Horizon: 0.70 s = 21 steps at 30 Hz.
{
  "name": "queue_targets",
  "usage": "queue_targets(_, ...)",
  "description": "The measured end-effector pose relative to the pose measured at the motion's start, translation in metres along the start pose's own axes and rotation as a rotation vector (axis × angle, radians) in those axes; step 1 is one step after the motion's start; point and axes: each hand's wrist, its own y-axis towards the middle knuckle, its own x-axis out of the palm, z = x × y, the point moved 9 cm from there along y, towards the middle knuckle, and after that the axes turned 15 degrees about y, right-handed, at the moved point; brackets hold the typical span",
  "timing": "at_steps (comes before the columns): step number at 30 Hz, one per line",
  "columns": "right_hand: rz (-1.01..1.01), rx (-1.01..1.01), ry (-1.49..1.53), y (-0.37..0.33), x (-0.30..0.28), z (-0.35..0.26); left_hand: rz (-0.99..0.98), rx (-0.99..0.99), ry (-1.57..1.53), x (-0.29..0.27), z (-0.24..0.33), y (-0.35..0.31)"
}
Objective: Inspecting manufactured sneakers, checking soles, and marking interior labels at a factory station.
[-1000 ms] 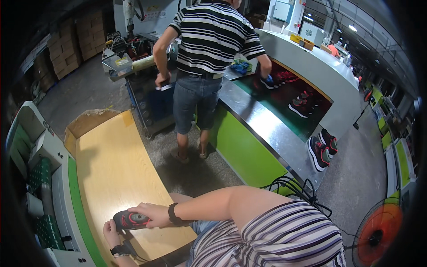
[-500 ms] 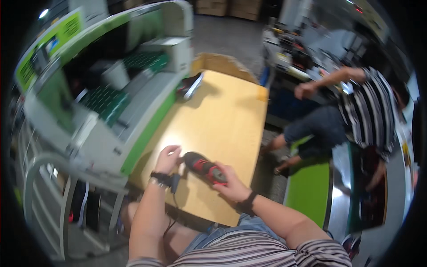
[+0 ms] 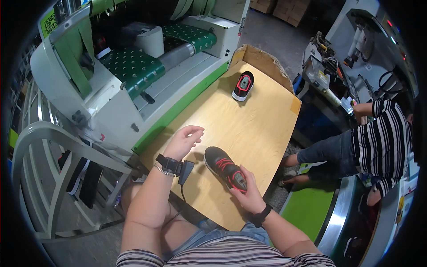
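Note:
My right hand [image 3: 250, 194] grips a dark grey sneaker [image 3: 221, 163] with red laces by its heel end. The toe points up and left over the light wooden table [image 3: 260, 127]. To the left of that toe, my left hand [image 3: 183, 141] is raised above the table, empty, its fingers loosely bent and apart. Near the table's far end stands a second sneaker [image 3: 243, 86], dark with red trim and a pale sole, sole down and touched by neither hand.
Left of the table is a white and green machine with a dotted green conveyor belt [image 3: 133, 66]. A grey metal rack [image 3: 33, 133] stands at the lower left. Cardboard [image 3: 267, 60] edges the table's far end. At right, a person in a striped shirt [image 3: 382, 138] leans by a cluttered bench.
The far sneaker, tilted at the machine's edge before, now rests upright on the table. The view has shifted. My right hand keeps its grip on the near sneaker, whose laces now show more.

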Motion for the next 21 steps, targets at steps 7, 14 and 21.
queue_targets(7,-0.156,-0.047,0.057,0.026,0.027,-0.021,-0.03,0.042,0.065,0.016,-0.007,0.013)
queue_targets(14,-0.049,-0.015,-0.241,0.2,-0.029,0.002,0.027,0.054,0.066,0.042,-0.009,0.007)
queue_targets(21,0.452,0.039,-0.226,0.406,-0.136,0.063,-0.179,0.094,0.263,0.071,0.004,-0.008)
